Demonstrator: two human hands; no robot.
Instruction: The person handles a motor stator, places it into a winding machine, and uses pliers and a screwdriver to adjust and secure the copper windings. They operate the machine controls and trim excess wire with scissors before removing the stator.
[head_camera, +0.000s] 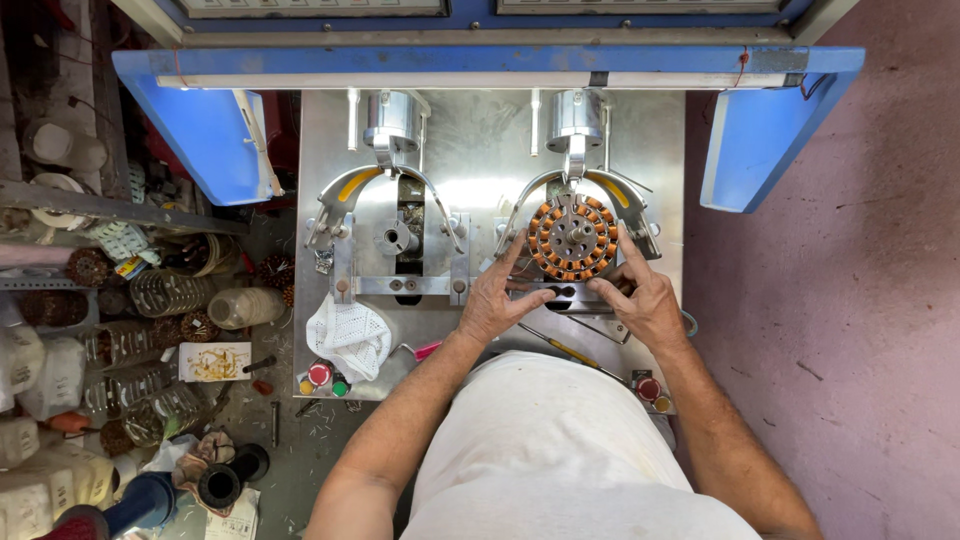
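Steel bench (480, 150): one stator (573, 238), two hands touching.

machine plate (480, 150) brushed shiny metal | stator (572, 237) copper windings, glossy | cloth (348, 335) white mesh fabric | floor (860, 330) rough matt pink

The round wound core (572, 237) shows copper-orange coils ringed around a grey metal hub. The machine's worktop (480, 150) is bare silver steel, its curved guards (345, 195) streaked yellow on the inner edge. Blue panels (205, 130) flank it on both sides. A white cloth (348, 335) with a fine dotted mesh pattern lies by red (320, 374), green (341, 387) and yellow buttons (306, 387). A tool (570, 350) has a yellow handle. The person's shirt (560, 450) is off-white; the floor (860, 330) at right is dull mauve-pink.
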